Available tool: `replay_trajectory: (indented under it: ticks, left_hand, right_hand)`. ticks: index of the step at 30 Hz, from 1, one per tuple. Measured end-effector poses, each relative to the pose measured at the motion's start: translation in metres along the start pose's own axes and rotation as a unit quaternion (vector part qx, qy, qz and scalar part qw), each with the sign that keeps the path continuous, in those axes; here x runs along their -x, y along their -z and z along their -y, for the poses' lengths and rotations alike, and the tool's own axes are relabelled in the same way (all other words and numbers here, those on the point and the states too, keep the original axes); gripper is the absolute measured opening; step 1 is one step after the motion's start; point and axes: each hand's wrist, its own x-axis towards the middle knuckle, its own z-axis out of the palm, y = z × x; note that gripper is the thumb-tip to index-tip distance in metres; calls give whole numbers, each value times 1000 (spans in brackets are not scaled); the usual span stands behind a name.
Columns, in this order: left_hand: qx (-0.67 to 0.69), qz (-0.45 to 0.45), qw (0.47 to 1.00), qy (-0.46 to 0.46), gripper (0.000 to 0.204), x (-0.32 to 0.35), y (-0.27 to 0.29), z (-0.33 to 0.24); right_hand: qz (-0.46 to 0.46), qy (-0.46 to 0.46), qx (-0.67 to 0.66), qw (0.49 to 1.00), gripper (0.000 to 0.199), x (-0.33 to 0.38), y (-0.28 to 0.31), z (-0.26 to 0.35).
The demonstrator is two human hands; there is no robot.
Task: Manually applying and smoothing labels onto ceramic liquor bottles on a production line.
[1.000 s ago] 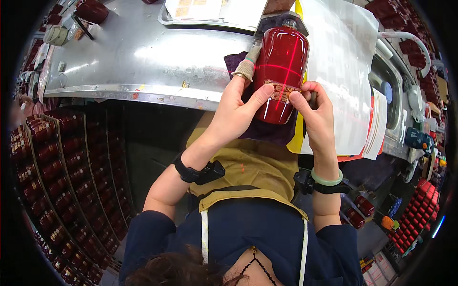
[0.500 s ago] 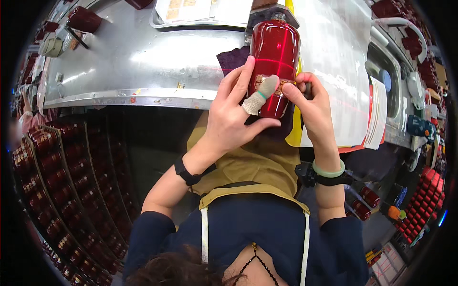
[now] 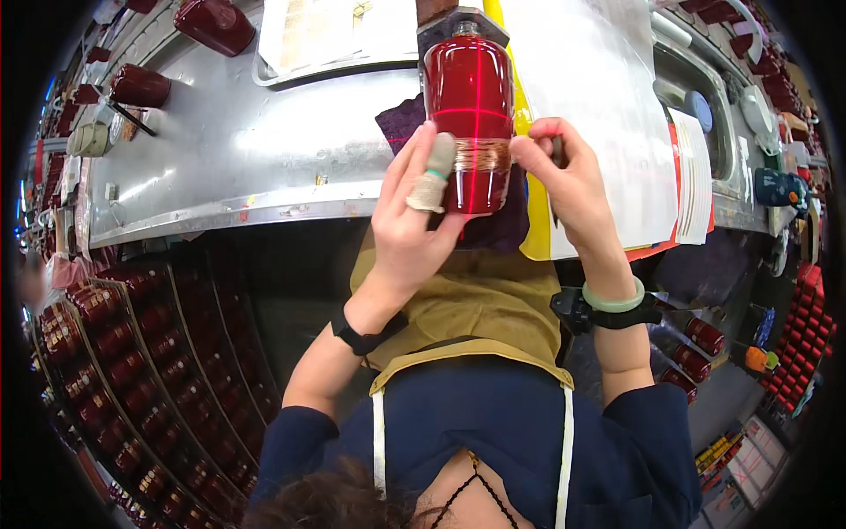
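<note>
A glossy dark-red bottle (image 3: 465,84) lies with its neck away from me, in a dark holder (image 3: 429,33). Red light lines cross on it. Around its lower part runs a gold patterned band (image 3: 489,157), smeared as if by turning. My left hand (image 3: 407,220) holds the bottle's left side, fingers along the glass and thumb near its base. A pale cloth cover (image 3: 426,192) with a green ring sits on one finger. Beside the bottle's right side, my right hand (image 3: 571,172) is closed around a slim dark stick-like tool (image 3: 557,154), its kind unclear.
A dark cloth (image 3: 402,126) lies under the bottle on the metal table (image 3: 326,145). White sheets (image 3: 599,132) with a yellow edge are at the right. A tray (image 3: 273,78) with papers and more red bottles (image 3: 211,25) stand farther left. Racks of bottles (image 3: 132,353) fill the lower left.
The band has gone from distinct pattern to a streaked blur. My left fingers have shifted from across the bottle to its left side, and my right hand has drawn slightly away from the glass.
</note>
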Motion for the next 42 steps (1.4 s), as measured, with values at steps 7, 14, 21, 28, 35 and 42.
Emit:
replay_trajectory:
  ticks: [7,14,21,28,35,42]
  left_hand:
    - [-155,-12,984,-82,68,-6,0,-10]
    - [-86,2,996,-22,74,2,5,3]
    - [-9,-3,1000,-24,76,-1,1,3]
    - [-60,-9,995,-76,74,-11,-3,-1]
    - [-74,10,994,-86,71,-12,1,-2]
    - [42,25,999,-2,79,7,6,15]
  right_hand:
    - [-46,2,13,999,27,8,11,11]
    - [-27,34,23,999,24,12,6,13]
    - [-4,49,49,998,28,11,-3,18]
    - [-69,139,214,964,43,20,-33,40]
    - [-37,61,62,995,15,22,-26,34]
    - [-7,61,53,997,19,17,-10,26]
